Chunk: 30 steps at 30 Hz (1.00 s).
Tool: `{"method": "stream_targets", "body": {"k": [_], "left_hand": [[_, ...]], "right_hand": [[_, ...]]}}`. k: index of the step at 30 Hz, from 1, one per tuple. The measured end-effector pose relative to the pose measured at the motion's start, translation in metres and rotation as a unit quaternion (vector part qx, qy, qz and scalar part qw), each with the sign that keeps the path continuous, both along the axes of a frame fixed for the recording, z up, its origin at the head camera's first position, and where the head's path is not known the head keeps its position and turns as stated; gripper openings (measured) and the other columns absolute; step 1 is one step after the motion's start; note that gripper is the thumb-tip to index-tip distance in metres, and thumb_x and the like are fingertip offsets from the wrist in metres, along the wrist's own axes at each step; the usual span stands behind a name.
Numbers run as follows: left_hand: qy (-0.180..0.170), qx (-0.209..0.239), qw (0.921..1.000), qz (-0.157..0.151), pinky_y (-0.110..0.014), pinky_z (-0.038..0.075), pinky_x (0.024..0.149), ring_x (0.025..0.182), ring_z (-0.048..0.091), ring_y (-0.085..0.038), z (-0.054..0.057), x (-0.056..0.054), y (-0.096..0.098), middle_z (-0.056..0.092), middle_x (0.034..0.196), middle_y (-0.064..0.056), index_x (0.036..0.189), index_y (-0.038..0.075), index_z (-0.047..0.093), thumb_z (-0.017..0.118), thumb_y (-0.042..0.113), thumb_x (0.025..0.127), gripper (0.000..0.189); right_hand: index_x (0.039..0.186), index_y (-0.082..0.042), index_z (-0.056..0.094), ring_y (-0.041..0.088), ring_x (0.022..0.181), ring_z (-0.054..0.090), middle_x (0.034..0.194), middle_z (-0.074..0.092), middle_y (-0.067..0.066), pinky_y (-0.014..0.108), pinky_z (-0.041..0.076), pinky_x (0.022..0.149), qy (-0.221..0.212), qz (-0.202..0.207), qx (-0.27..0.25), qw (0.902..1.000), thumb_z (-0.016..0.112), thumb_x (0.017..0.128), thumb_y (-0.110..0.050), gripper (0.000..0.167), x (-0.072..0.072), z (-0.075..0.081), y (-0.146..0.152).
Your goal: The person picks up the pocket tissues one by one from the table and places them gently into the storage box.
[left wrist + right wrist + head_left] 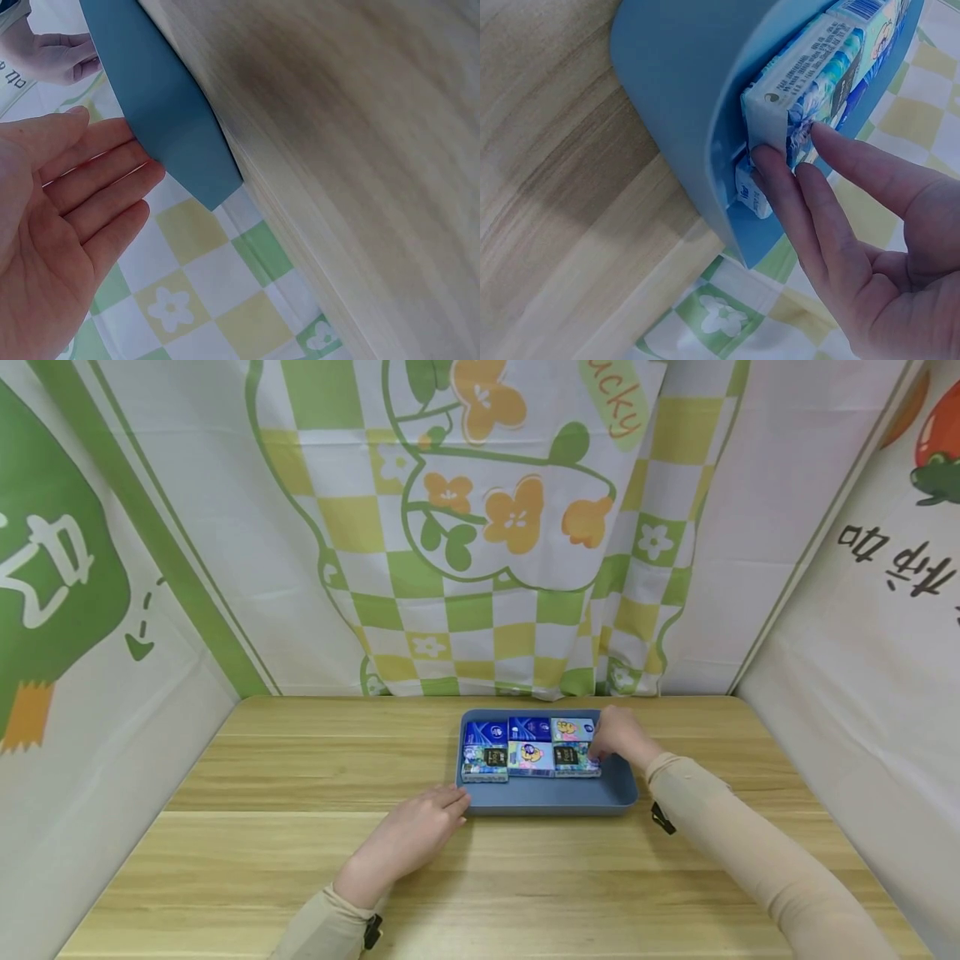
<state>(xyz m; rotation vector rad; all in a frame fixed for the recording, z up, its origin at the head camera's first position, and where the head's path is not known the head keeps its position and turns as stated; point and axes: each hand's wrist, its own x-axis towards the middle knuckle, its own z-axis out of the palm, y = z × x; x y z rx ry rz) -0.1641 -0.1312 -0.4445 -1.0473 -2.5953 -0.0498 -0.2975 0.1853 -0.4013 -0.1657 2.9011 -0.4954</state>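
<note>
A blue tray [555, 795] holds two rows of tissue packs, among them a dark blue pack [529, 728], a pack with a cartoon bear [531, 757] and floral packs. My right hand [621, 735] is at the right end of the rows. In the right wrist view its thumb and fingers pinch the near corner of a floral tissue pack [799, 97], thumb on the printed face, fingertips at the white end. Beside it a lower pack [751, 191] shows partly. My left hand [423, 821] rests at the tray's front left corner, fingers extended, fingertips against the outer wall [161, 105].
The tray stands on a wooden table [315, 760] near its back edge. A checked green and yellow cloth [480, 618] hangs behind the table, and printed white cloths close in both sides. A strip of bare tray floor runs in front of the packs.
</note>
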Motion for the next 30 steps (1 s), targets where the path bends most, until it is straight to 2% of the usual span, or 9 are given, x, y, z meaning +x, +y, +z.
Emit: {"method": "stream_targets", "body": {"k": [8,18,25,30], "left_hand": [[-0.004,0.006,1.0000,0.001,-0.038,0.052,0.098,0.109,0.064,-0.027,0.0003,0.0006,-0.0001,0.067,0.116,-0.013,0.115,0.001,0.066,0.060,0.018,0.092,0.029],[-0.001,0.008,1.0000,0.001,-0.038,0.051,0.099,0.109,0.064,-0.027,-0.0012,0.0005,-0.0009,0.067,0.116,-0.012,0.115,0.002,0.067,0.061,0.018,0.092,0.029],[-0.005,0.010,0.9999,0.002,-0.038,0.051,0.100,0.109,0.064,-0.027,-0.0020,0.0002,-0.0015,0.067,0.116,-0.012,0.115,0.002,0.066,0.060,0.018,0.092,0.029],[-0.006,0.011,0.9999,0.000,-0.038,0.051,0.100,0.109,0.064,-0.027,-0.0018,-0.0005,-0.0007,0.067,0.117,-0.013,0.115,0.001,0.066,0.061,0.018,0.092,0.029]], "right_hand": [[0.067,-0.002,0.072,0.022,0.065,0.070,0.063,0.071,0.008,0.028,0.055,0.061,-0.003,-0.007,0.014,0.9999,0.082,0.064,-0.011,0.014,-0.0015,0.0016,-0.0037],[0.064,-0.003,0.070,0.020,0.061,0.069,0.060,0.070,0.007,0.026,0.053,0.060,-0.002,-0.008,0.042,0.9991,0.082,0.061,-0.012,0.015,-0.0061,-0.0023,-0.0063],[0.064,-0.002,0.068,0.019,0.055,0.068,0.060,0.069,0.010,0.021,0.050,0.049,0.000,-0.015,0.025,0.9996,0.082,0.061,-0.008,0.015,-0.0049,-0.0024,-0.0076],[0.066,-0.001,0.068,0.018,0.054,0.068,0.060,0.069,0.010,0.020,0.049,0.046,0.000,-0.020,0.026,0.9995,0.082,0.061,-0.007,0.016,-0.0042,-0.0035,-0.0061]]}}
